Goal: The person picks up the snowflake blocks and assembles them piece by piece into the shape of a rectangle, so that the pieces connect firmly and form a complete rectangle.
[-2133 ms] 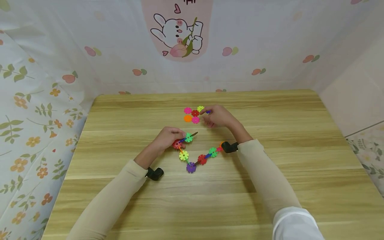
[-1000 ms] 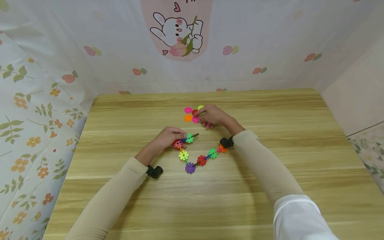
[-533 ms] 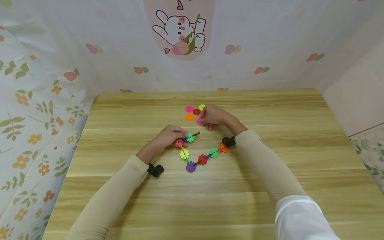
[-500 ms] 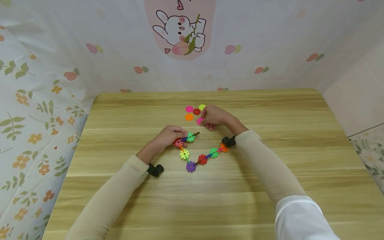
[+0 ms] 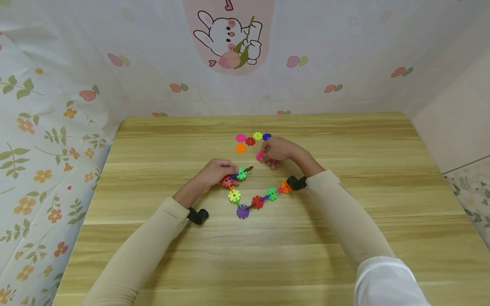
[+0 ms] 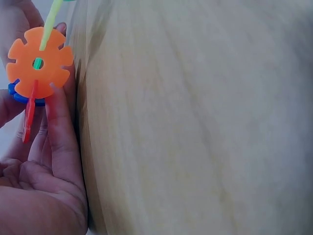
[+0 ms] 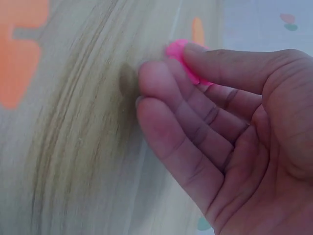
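Observation:
My left hand pinches a chain of interlocking snowflake discs near its left end, by a coral-red disc. Past the fingertips stick out a green disc and, at the chain's tip, a brown disc seen edge-on. From the hand the chain bends down and back up to an orange disc near the right wrist. Between thumb and forefinger my right hand holds a single pink disc, partly covered by the thumb. In the left wrist view, an orange disc sits above the fingers.
Loose discs lie at the back of the wooden table: pink, red, yellow, orange and blue, the last partly behind the right hand. A patterned cloth hangs behind the table.
My right hand has moved onto the pink disc, taken it between thumb and forefinger, and drawn it right and toward me, away from the loose discs. The left hand keeps its place on the chain.

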`<state>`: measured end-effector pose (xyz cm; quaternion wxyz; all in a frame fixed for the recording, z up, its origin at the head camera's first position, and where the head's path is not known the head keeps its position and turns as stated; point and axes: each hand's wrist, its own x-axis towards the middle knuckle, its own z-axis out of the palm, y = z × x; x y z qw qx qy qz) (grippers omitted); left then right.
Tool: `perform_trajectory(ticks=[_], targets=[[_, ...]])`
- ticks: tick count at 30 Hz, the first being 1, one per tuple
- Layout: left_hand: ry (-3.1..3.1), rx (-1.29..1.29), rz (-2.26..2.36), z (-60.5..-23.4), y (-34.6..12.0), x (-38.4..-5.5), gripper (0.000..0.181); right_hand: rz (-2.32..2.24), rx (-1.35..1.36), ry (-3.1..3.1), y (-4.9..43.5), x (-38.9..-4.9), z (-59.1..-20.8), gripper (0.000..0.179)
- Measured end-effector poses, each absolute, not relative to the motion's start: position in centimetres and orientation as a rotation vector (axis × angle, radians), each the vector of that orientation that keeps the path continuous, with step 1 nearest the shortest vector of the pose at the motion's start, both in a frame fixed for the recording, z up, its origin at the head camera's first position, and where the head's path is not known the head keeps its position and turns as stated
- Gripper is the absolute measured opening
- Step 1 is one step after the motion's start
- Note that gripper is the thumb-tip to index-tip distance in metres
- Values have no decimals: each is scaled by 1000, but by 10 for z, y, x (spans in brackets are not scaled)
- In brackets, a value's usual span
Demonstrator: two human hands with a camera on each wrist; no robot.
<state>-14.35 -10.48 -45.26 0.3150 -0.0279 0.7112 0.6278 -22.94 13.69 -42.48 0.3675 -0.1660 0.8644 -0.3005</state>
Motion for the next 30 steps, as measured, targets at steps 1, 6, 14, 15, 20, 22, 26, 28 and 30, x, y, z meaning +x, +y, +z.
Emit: perform_trajectory(ticks=[1, 6, 14, 15, 20, 22, 26, 28, 30], targets=[[1875, -72, 1655, -453, -105, -144, 24, -767, -432, 2224, 138, -228, -424, 15], [1877, -63, 1658, -453, -106, -143, 22, -777, -462, 2236, 141, -223, -421, 19], [1848, -48, 1689, -455, -105, -144, 21, -926, -459, 2189, 143, -214, -416, 23], [1841, -46, 1693, -455, -105, -145, 21, -945, -446, 2178, 142, -213, -415, 23], [1815, -29, 1690, -456, -106, -146, 22, -984, -420, 2153, 137, -206, -415, 22], [1810, -28, 1689, -456, -106, -145, 22, -987, -421, 2148, 136, -204, -416, 22], [1806, -32, 1688, -454, -106, -145, 21, -1001, -418, 2138, 134, -201, -419, 23], [1808, -30, 1686, -454, -107, -144, 21, -1013, -411, 2135, 133, -201, -420, 23], [1813, -26, 1682, -453, -107, -144, 22, -1030, -404, 2127, 133, -200, -421, 22]])
